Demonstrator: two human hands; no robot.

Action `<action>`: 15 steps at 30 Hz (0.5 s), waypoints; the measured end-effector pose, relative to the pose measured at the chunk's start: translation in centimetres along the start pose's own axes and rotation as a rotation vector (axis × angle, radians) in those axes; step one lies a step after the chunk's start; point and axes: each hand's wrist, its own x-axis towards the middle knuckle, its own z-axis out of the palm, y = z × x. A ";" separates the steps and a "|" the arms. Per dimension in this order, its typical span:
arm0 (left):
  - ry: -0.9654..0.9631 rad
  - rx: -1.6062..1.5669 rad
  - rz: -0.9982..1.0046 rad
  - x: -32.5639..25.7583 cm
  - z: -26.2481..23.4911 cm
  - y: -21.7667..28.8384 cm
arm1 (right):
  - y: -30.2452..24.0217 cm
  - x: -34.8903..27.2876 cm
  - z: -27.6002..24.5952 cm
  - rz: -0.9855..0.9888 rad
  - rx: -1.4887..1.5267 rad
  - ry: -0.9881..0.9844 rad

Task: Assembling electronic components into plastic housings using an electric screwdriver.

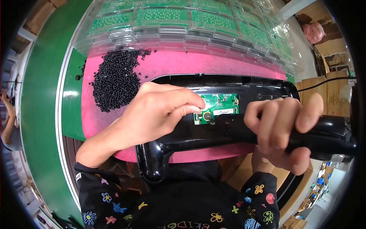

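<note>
Green circuit board point(220, 104) lies beside left hand point(158, 110), apparently touching.

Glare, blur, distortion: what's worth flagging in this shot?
Head view: glare streaks on the clear plastic trays, glossy highlights on the black housing; head view: right hand looks softer than the left hand, motion or focus unclear; head view: fisheye bows the white strip at left, corners fall to black.
</note>
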 end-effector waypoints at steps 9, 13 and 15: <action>-0.064 0.099 -0.011 0.0 0.1 -0.2 | 1.8 -0.3 1.5 0.153 -0.065 0.154; -0.068 0.148 -0.013 -0.6 0.0 -0.1 | 2.7 0.1 1.7 0.164 -0.036 -0.006; -0.063 0.150 -0.007 -0.3 0.1 0.1 | 2.0 0.5 1.9 0.191 -0.125 -0.068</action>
